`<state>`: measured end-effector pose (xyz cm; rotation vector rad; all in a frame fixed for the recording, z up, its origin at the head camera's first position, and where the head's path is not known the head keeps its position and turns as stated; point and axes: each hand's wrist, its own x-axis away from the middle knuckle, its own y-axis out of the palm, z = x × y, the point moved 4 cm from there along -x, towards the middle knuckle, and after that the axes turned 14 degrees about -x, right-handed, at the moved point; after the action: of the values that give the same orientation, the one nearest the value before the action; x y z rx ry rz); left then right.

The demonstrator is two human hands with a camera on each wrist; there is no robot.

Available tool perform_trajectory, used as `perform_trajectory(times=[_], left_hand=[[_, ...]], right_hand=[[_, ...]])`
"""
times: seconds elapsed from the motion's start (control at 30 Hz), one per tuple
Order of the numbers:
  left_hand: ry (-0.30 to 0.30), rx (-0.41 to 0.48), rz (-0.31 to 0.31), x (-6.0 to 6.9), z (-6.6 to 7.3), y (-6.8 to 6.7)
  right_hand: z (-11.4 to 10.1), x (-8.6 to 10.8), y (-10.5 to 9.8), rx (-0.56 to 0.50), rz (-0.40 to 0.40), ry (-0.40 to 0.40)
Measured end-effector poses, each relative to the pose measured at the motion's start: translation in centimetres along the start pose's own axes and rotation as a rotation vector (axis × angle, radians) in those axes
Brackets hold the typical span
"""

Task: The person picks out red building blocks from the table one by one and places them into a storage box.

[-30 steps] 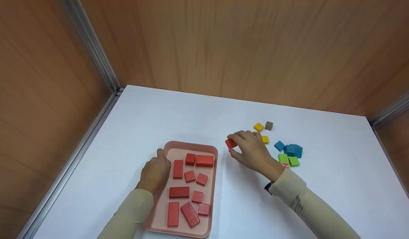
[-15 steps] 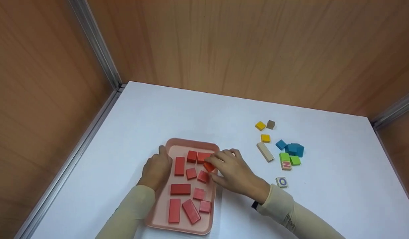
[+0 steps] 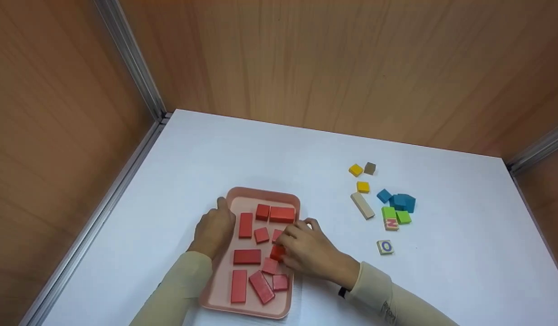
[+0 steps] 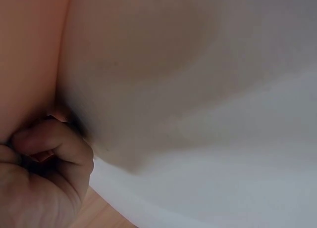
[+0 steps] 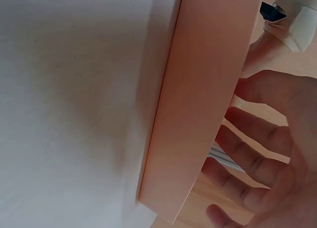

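A pink tray holds several red blocks, some long, some small. My left hand grips the tray's left side; in the left wrist view its fingers curl at the outer wall. Over the tray's right rim reaches my right hand, pinching a bright red block low among the others. That block sits close to a small pinkish-red block. In the right wrist view the tray's side wall hides the fingertips and the block.
On the white table to the right lie yellow blocks, a brown cube, a pale wooden strip, blue blocks, green blocks and letter blocks. Wood panels stand behind and at the sides.
My right hand has carried the red block leftward from the table into the tray, then down toward its near part. The small block beside it has turned slightly. My left hand stays on the tray.
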<state>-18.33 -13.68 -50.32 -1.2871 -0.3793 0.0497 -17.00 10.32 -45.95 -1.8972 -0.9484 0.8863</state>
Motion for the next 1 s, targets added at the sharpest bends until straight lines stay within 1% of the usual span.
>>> perform_trajectory(times=[0.07, 0.27, 0.53, 0.77, 0.87, 1.0], left_hand=[[0.009, -0.009, 0.003, 0.0, 0.1, 0.0], [-0.008, 0.03, -0.023, 0.2, 0.3, 0.3], [0.046, -0.004, -0.016, -0.3, 0.7, 0.4], [0.073, -0.039, -0.054, -1.1, 0.5, 0.5], [0.094, -0.079, -0.028, -1.3, 0.5, 0.1], [0.104, -0.148, 0.067, -1.3, 0.4, -0.6]], right_hand=[[0.0, 0.1, 0.0, 0.012, -0.001, -0.004], [0.0, 0.5, 0.0, 0.008, -0.002, 0.007], [0.2, 1.2, 0.3, 0.007, -0.005, 0.05], [0.7, 1.2, 0.0, -0.006, 0.046, 0.084], [1.2, 1.3, -0.2, -0.005, 0.068, 0.105], [1.7, 1.6, -0.5, 0.002, 0.1, 0.109]])
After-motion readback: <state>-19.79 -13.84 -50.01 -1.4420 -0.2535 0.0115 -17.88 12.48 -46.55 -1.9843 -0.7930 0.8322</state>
